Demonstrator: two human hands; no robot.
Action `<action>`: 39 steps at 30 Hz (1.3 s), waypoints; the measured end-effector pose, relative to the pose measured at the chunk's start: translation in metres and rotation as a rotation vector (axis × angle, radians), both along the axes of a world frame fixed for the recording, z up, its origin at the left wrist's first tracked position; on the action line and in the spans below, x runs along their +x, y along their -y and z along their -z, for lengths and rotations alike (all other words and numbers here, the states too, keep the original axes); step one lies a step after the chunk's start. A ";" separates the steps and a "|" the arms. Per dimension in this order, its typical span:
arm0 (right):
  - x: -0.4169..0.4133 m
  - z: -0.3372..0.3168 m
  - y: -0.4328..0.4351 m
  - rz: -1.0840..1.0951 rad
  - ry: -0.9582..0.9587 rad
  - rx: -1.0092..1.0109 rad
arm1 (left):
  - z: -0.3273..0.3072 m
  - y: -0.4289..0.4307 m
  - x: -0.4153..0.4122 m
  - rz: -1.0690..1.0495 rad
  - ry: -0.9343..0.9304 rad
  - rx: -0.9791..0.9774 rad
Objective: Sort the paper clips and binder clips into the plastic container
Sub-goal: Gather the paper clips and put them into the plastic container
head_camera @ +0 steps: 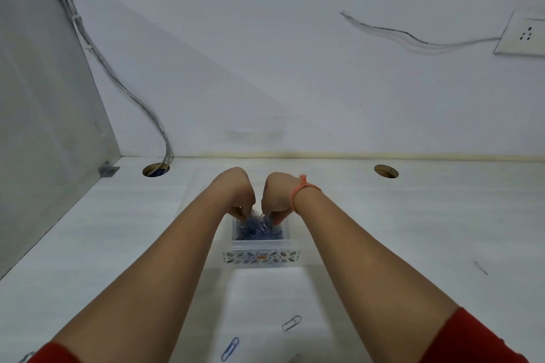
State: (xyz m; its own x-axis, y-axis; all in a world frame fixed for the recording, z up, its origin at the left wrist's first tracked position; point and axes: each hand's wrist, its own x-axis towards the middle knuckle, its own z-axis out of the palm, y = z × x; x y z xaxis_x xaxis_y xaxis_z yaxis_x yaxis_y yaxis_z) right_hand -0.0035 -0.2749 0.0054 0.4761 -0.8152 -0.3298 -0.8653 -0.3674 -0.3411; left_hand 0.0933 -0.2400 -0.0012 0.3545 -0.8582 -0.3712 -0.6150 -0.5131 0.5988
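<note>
White desk (118, 244); left hand (236, 194) and right hand (277, 194), fingers pinched into container's (261, 258) clip heap (259, 228).

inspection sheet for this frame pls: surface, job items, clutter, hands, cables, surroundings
Surface: white desk, two round cable holes.
Job's things: clear plastic container with leaf pattern, heaped with blue clips; blue paper clip and pale paper clip lie loose on the desk nearer the person.
Clutter: thin dark sliver at right, kind unclear.
Hands: left hand and right hand both down in the clip heap, fingers pinching; what each holds is hidden. Orange thread on right wrist.
Cables: grey bundle runs down the wall into the left hole.
Surroundings: white wall, socket plate, grey side panel.
</note>
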 end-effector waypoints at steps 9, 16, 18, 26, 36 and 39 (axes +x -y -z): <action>-0.017 0.008 -0.009 0.122 0.201 -0.157 | 0.012 -0.021 -0.011 -0.112 0.125 -0.242; -0.077 0.011 -0.080 0.104 0.372 -0.130 | 0.012 -0.116 -0.040 -0.204 0.035 -0.630; -0.094 0.031 -0.104 0.062 0.258 -0.116 | 0.030 -0.151 -0.044 -0.226 0.075 -0.590; -0.092 0.094 -0.166 0.003 0.313 -0.143 | 0.094 -0.210 -0.051 -0.178 0.206 -0.314; -0.059 0.109 -0.172 -0.139 0.491 -0.120 | 0.085 -0.229 -0.047 -0.177 0.200 -0.223; -0.072 0.108 -0.178 -0.209 0.470 -0.094 | 0.081 -0.234 -0.048 -0.106 0.183 -0.173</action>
State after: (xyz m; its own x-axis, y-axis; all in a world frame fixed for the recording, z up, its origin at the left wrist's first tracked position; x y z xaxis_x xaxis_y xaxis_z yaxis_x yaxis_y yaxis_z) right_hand -0.0757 -0.0970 -0.1021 0.7113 -0.7024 0.0282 -0.5315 -0.5637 -0.6322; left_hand 0.0456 -0.0057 -0.0822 0.4939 -0.8576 -0.1437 -0.6692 -0.4804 0.5668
